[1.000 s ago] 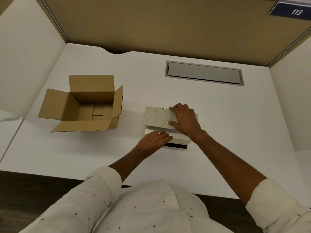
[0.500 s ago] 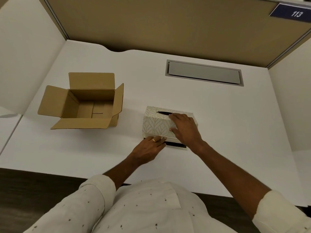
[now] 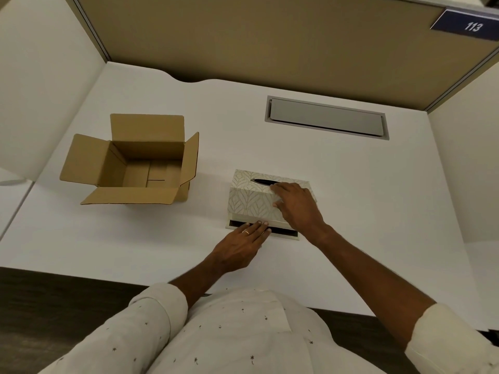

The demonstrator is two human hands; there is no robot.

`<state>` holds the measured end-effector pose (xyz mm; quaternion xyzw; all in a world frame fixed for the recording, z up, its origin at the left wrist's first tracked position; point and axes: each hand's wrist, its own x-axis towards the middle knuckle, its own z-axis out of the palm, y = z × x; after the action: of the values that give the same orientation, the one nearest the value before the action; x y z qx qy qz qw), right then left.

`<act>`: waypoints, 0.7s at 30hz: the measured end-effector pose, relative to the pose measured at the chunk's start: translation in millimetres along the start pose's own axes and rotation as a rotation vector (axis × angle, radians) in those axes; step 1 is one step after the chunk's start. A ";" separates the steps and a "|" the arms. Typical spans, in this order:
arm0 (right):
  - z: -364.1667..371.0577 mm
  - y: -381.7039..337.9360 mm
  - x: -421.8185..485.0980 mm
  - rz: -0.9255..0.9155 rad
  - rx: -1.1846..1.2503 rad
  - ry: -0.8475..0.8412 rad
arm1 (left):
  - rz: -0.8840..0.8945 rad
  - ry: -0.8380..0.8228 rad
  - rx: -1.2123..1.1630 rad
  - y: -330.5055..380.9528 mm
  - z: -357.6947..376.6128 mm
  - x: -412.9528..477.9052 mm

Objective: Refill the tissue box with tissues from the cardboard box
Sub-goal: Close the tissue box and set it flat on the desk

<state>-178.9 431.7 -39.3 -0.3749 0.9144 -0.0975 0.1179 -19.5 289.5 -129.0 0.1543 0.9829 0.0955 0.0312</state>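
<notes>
A leaf-patterned tissue box stands upright on the white desk, its dark dispensing slot facing up. Its base flap lies on the desk in front of it, showing a dark strip. My right hand rests on the box's top and front right side, fingers spread over it. My left hand lies flat with its fingertips on the flap. The brown cardboard box sits to the left with all flaps open, and its inside looks bare. No tissues are visible.
A grey cable hatch is set into the desk behind the tissue box. Partition walls enclose the desk at the back and both sides, with a "113" sign at top right. The desk's front edge runs near my body.
The tissue box has been tipped from lying on its side to upright, slot now on top. My right hand followed it over the top. My left hand slid back to the flap.
</notes>
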 end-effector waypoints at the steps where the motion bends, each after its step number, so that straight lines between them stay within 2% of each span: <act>1: -2.1 0.6 2.2 -0.001 0.014 -0.004 | 0.010 0.003 -0.002 1.1 0.7 1.9; 6: -11.9 3.8 14.7 -0.003 0.035 -0.057 | 0.043 -0.008 -0.015 -0.5 1.5 12.1; 9: -15.4 5.4 19.9 0.008 0.031 -0.078 | 0.144 -0.098 -0.029 2.3 8.9 12.2; 12: -16.6 4.5 20.6 0.011 0.031 -0.092 | 0.076 -0.060 -0.099 1.9 5.9 17.8; 15: -16.8 3.0 16.8 0.012 0.045 -0.092 | 0.080 -0.001 -0.101 -0.6 2.5 26.4; 21: -14.4 -1.5 6.1 0.007 0.049 -0.074 | 0.013 -0.072 -0.122 0.1 -2.1 31.2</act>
<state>-186.3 427.6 -26.1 -0.3723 0.9080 -0.1055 0.1609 -49.3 298.9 -127.9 0.1620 0.9725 0.1497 0.0751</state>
